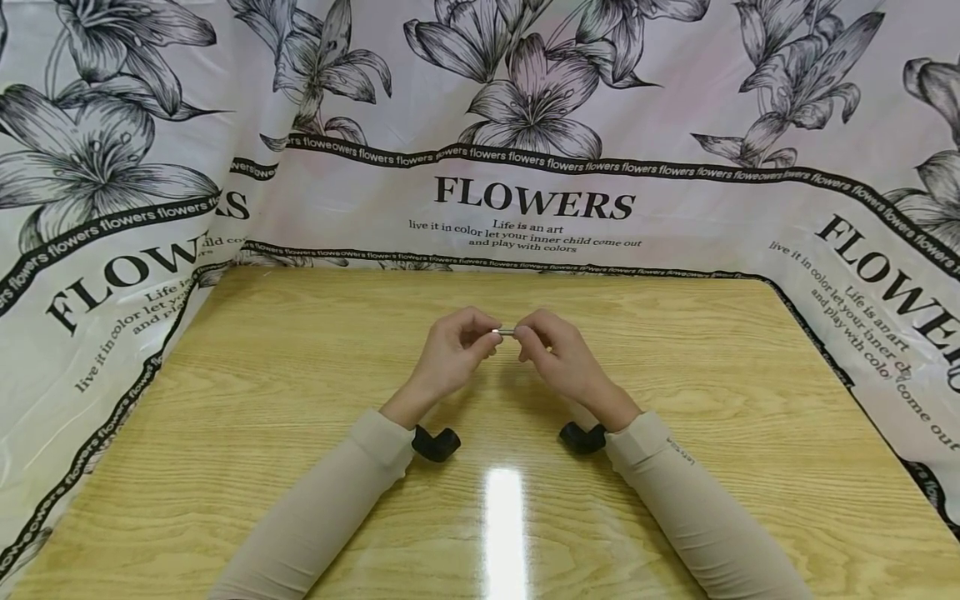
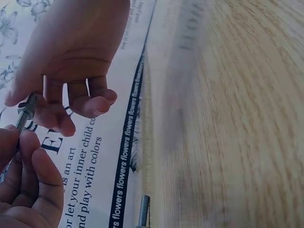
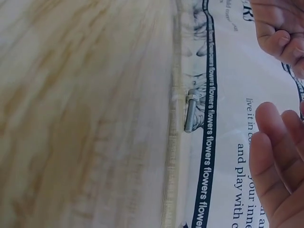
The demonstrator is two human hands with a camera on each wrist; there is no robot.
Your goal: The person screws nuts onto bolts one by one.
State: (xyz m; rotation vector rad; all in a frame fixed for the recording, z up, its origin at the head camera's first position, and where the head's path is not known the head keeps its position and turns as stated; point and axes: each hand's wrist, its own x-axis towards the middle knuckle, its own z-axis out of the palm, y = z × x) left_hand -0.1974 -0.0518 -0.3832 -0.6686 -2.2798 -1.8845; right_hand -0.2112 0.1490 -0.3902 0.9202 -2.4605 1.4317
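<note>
above the table [image 1: 300,358], our left hand [image 1: 454,353] and right hand [image 1: 558,353] pinch the bolt [image 1: 505,332]; we're likely turning its nut [image 2: 25,110], so next we need gentle twists.

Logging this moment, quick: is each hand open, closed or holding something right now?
Left hand: holding, pinching one end of the bolt.
Right hand: holding, pinching the same bolt towards its other end.

Room between beige fabric sleeves [image 1: 315,508], narrowed by curved black wrist pieces [image 1: 437,444]; left hand [image 1: 447,354], right hand [image 1: 564,357], silver threaded metal bolt [image 1: 506,332] bar far end. White flower-printed sheeting [image 1: 337,200] blocks back, sides.
</note>
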